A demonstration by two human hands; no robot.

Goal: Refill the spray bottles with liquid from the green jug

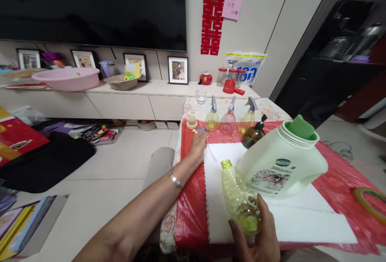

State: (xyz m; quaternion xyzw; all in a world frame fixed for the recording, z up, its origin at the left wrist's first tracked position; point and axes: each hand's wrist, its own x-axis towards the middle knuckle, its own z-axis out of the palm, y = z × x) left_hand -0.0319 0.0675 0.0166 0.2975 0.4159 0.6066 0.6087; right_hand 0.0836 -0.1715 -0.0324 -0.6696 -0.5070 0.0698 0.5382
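My left hand (198,146) is closed around a grey trigger spray head (200,131), whose thin dip tube (212,151) hangs down to the right. My right hand (263,236) grips a clear yellow-green spray bottle (238,195) near its base; the bottle is tilted, its threaded mouth uncovered. Just beyond it stands a large pale green jug (279,163), its mouth open with a green scoop or cap (301,127) sticking out. Behind my left hand are a yellow spray bottle (212,121), a pink one (228,122) and another yellow one (246,121), all with sprayer heads.
A dark pump bottle (253,135) stands left of the jug. A small cup-shaped cap (191,122) and a drinking glass (200,97) are at the table's far left. White foam sheet (218,217) lies over red plastic (191,221). A tape roll (372,203) is at right.
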